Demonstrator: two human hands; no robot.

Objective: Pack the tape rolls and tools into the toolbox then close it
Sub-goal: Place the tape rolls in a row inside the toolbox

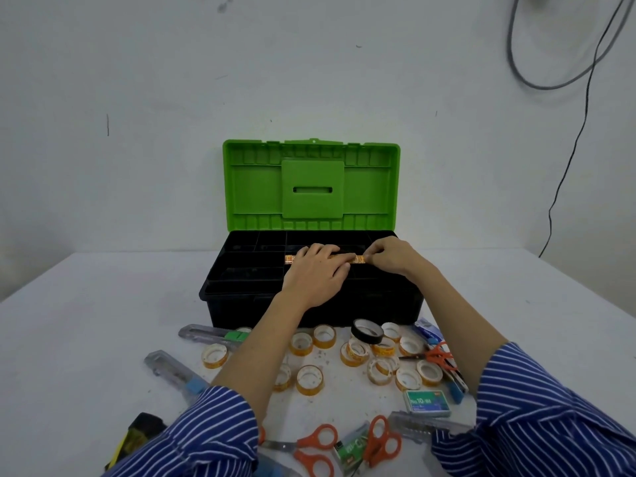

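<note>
The black toolbox (pixel 241 297) stands open in the middle of the table, its green lid (pixel 311 185) upright at the back. A row of orange tape rolls (pixel 358 259) lies in a tray compartment. My left hand (pixel 318 273) rests flat over that row with fingers spread. My right hand (pixel 392 256) pinches the row's right end. Several clear tape rolls (pixel 309 379) and one black tape roll (pixel 367 331) lie in front of the box. Orange scissors (pixel 315 449), utility knives (pixel 175 371) and a staple box (pixel 427 403) lie nearer me.
A white wall rises just behind the box, with cables (pixel 568 160) hanging at the right. A yellow and black tool (pixel 137 432) lies at the table's front left. Small orange scissors (pixel 435 355) and a blue item (pixel 426 330) lie right of the rolls.
</note>
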